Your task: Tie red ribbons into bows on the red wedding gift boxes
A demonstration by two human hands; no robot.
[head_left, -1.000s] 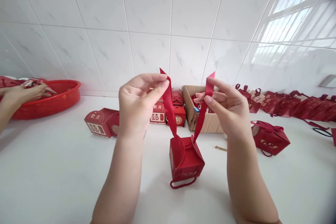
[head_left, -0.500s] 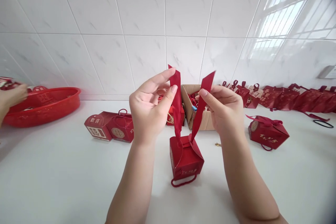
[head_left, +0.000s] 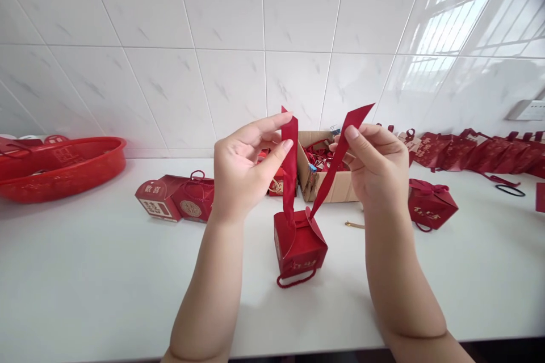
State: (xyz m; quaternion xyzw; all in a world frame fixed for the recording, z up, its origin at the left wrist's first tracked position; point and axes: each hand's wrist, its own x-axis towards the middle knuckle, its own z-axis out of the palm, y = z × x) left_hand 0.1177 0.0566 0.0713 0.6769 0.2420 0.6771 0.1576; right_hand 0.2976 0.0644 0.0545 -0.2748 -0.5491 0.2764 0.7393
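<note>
Left hand (head_left: 242,173) and right hand (head_left: 377,164) are each pinching one end of the red ribbon (head_left: 290,181) above the folded-shut gift box (head_left: 300,247) on the white counter (head_left: 106,272), the bow not yet tied.

left hand (head_left: 242,173) pinches one red ribbon end (head_left: 290,159) upright; right hand (head_left: 374,161) pinches the other ribbon end (head_left: 340,156), slanting right. both rise from a small red box (head_left: 299,245) on the white counter (head_left: 85,272), near a cardboard box (head_left: 336,190).
</note>
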